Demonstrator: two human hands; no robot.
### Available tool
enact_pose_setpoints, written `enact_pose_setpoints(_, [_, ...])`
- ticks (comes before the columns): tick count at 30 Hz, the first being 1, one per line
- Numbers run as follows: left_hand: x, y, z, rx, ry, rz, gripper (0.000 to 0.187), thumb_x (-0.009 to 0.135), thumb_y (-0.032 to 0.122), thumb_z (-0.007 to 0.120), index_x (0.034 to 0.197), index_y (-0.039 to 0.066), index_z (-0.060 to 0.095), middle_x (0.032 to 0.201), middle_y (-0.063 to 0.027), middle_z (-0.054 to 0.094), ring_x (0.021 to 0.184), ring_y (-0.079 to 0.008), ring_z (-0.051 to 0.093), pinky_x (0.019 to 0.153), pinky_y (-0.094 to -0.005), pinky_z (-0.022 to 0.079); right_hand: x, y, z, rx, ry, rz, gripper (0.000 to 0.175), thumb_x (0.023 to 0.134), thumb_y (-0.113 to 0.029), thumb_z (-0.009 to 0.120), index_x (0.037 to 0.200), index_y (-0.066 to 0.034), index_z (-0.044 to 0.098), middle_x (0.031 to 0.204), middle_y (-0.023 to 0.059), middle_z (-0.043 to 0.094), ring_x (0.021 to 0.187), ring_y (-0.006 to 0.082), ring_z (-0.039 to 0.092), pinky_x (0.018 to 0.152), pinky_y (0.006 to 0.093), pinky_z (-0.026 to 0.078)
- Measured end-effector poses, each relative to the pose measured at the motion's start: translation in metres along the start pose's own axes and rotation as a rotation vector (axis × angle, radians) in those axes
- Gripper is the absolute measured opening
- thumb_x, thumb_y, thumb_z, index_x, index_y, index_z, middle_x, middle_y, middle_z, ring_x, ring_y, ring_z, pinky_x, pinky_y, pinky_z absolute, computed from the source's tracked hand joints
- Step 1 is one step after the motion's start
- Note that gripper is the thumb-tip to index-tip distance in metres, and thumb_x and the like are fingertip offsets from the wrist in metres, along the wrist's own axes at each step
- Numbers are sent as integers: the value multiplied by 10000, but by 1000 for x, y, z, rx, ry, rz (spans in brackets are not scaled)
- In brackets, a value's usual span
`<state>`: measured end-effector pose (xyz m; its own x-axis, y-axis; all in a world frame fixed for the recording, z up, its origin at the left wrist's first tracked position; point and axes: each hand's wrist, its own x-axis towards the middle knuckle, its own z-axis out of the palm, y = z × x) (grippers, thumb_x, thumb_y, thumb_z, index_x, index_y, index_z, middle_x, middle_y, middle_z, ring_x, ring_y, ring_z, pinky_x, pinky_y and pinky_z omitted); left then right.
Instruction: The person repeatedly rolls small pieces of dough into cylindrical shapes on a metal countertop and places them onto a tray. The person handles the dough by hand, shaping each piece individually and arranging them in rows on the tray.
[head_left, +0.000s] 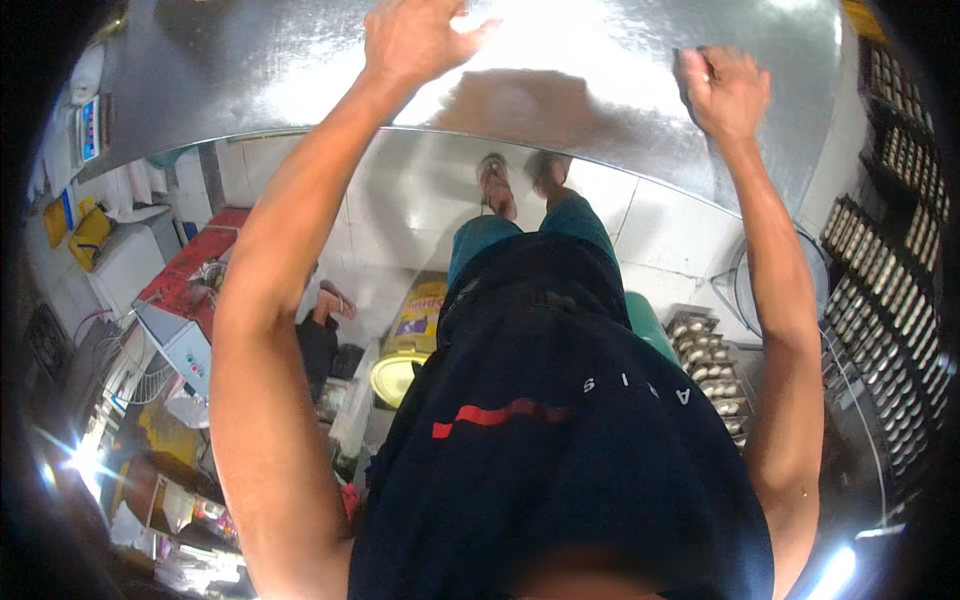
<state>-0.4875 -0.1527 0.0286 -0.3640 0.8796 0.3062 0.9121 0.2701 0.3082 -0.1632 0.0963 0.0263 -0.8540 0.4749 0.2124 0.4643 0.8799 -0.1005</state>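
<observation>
A shiny metal tabletop (525, 97) lies across the front, with bright glare on it. My left hand (420, 37) is over it at the top edge of the picture, palm down, thumb spread from the fingers; the fingertips are hidden or cut off, and nothing shows in the hand. Farther right, my right hand (727, 90) is at the tabletop with its fingers bent and thumb towards the left. A dark patch beside that thumb may be a shadow; whether the hand holds anything cannot be seen.
A digital scale (90, 129) stands at the far left. Below it are a red surface (196, 259) and a grey control box (184, 349). A yellow-lidded bucket (397, 379) is by my legs. Dark racks of pale, rounded pieces (877, 300) and a round metal container (814, 274) are at right.
</observation>
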Motion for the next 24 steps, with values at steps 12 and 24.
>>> enact_pose_setpoints(12, [-14, 21, -21, 83, 230, 230, 501, 841, 580, 835, 851, 97, 705, 870, -107, 702, 846, -287, 698, 685, -468, 525, -10, -25, -24, 43, 92, 30, 510, 991, -571, 628, 1073, -87, 765, 1155, 141, 725, 1087, 353, 657, 1000, 515, 464])
enact_pose_setpoints(24, [-14, 37, -25, 209, -164, -31, 544, 773, 507, 895, 1046, 71, 717, 1162, -120, 710, 1101, -325, 666, 891, -498, 517, 8, -24, -14, 13, 158, 37, 426, 940, -532, 680, 990, -114, 744, 949, 73, 700, 939, 311, 649, 818, 501, 488])
